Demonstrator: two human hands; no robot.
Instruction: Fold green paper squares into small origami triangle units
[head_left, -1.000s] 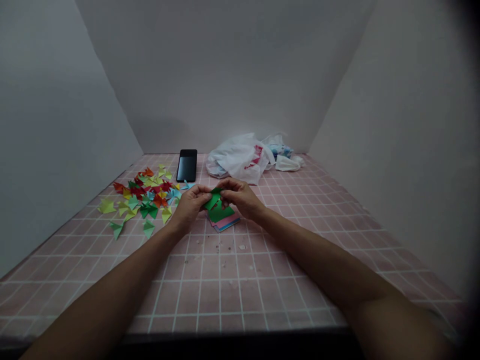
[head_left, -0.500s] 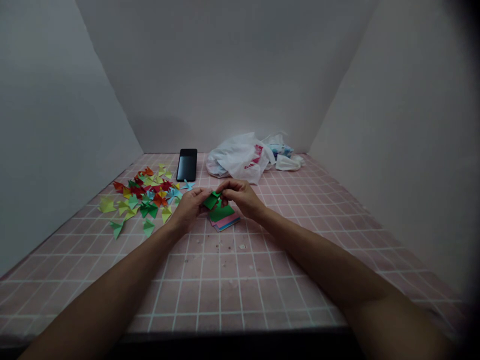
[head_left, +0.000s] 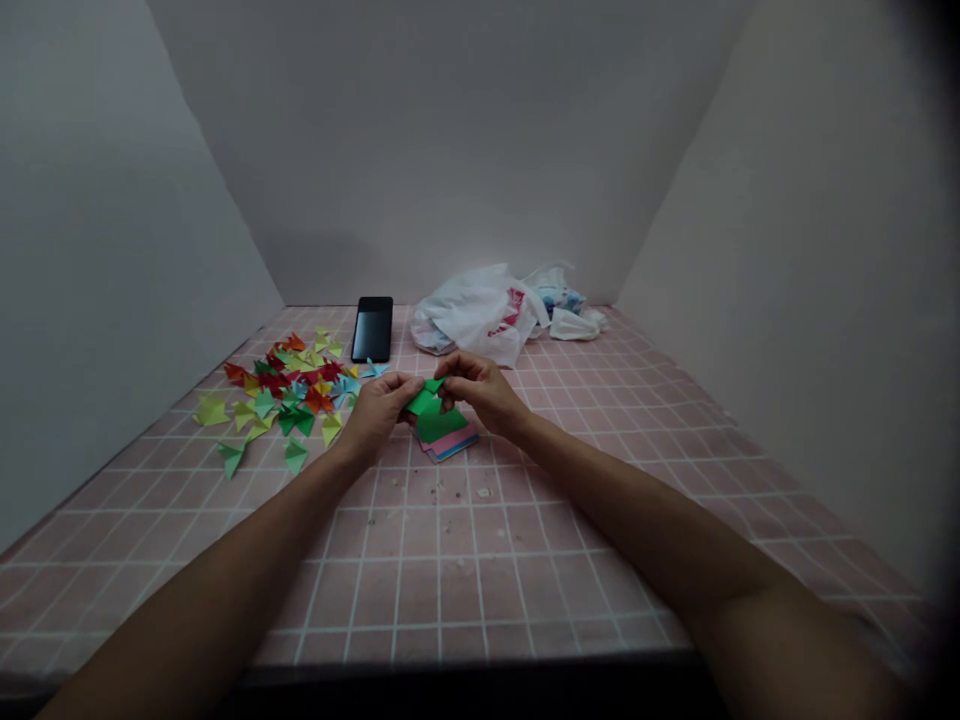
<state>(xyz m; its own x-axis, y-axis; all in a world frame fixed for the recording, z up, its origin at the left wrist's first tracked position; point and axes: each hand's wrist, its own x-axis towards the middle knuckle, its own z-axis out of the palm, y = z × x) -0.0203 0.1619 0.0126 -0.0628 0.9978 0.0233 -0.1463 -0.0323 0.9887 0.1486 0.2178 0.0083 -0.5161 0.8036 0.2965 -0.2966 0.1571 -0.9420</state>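
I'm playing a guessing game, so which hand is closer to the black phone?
The left hand. It is on the near side of the phone, almost straight in front of it. The right hand is farther away, nearer the viewer and off to the phone's right.

Folded green paper (head_left: 420,403), held above the desk (head_left: 465,590)
Small, bright green and creased into layers, it is tilted, its left side pinched by the left hand (head_left: 381,408), its upper right flap at the right hand's (head_left: 478,388) fingertips, just above a green-topped paper stack (head_left: 444,428) with pink and blue edges.
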